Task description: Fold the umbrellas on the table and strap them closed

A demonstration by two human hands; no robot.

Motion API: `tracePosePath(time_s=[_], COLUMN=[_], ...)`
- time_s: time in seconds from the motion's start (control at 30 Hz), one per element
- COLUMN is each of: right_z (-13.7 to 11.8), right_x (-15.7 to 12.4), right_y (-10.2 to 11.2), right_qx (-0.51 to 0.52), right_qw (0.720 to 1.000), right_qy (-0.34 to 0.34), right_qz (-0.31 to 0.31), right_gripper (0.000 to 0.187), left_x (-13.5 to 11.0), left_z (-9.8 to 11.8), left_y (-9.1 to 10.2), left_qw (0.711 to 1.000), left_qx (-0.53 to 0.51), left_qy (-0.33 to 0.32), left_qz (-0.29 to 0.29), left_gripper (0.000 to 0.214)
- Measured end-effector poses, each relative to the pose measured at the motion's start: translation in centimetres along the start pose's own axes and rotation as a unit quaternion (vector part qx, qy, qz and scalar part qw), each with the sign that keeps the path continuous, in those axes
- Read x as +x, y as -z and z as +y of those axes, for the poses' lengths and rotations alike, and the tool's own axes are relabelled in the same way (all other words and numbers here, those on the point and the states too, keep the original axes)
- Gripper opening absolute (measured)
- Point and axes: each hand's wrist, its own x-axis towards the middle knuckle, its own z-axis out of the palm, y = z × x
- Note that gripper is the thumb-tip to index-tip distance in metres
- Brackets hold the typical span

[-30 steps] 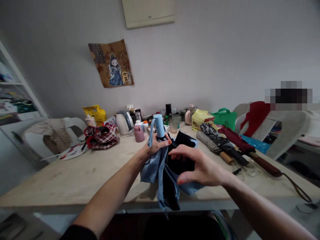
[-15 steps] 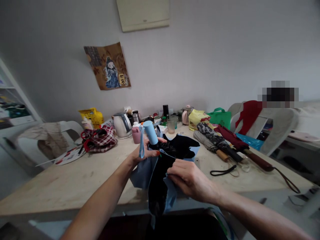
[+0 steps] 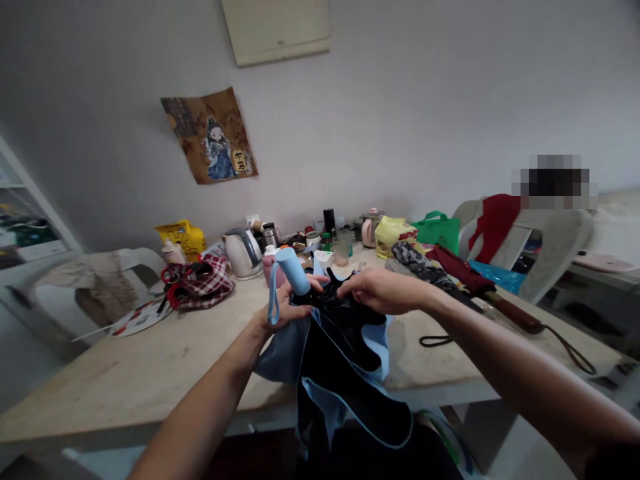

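A folding umbrella with a light blue handle [image 3: 292, 271] and a blue wrist strap is in front of me, its canopy [image 3: 345, 360] loose, black inside and blue outside. My left hand [image 3: 290, 301] is wrapped round it just below the handle, which points up and away. My right hand [image 3: 380, 290] is closed at the canopy's far right edge, fingertips bent onto the dark cloth. What its fingers pinch there is partly hidden. The canopy's lower folds hang over the table's front edge.
On the table [image 3: 200, 360] lie several folded umbrellas [image 3: 450, 280] at right and a plaid cloth bag [image 3: 210, 280] at left. A white kettle [image 3: 243, 253], a pink bottle [image 3: 270, 263], glasses and bags stand along the back. A person sits beyond the chair [image 3: 560, 247] at right.
My right hand has let go of the near canopy fold and moved up and away to the far right edge. The near fold has dropped open. My left hand keeps its hold.
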Motion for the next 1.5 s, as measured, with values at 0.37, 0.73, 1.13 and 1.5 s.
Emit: tracePosePath(time_s=[0.37,0.73,1.13,1.5], right_z=[3.9,5.0,0.8,-5.0], right_x=[1.8,0.9,-1.8,-3.3], right_y=[0.3,0.9,1.3,-3.3], right_qx=[0.211,0.001,-0.032,-0.248], right_qw=[0.946,0.99,0.988,0.967], right_qy=[-0.054,-0.034,-0.106,-0.035], right_qz=[-0.242,-0.139,0.104,-0.055], right_gripper=[0.058,0.058,0.021,0.027], left_x=[0.8,1.2,2.3,3.1], left_z=[-0.1,-0.4,-0.3,0.1], left_y=[-0.8,-1.0,-2.4,-3.5], left_qw=[0.999,0.999,0.998,1.0], left_qx=[-0.036,-0.036,0.026,0.01], left_qy=[-0.008,-0.017,0.039,0.021], left_qz=[-0.019,-0.018,0.033,0.007], left_gripper=[0.032,0.03,0.025,0.023])
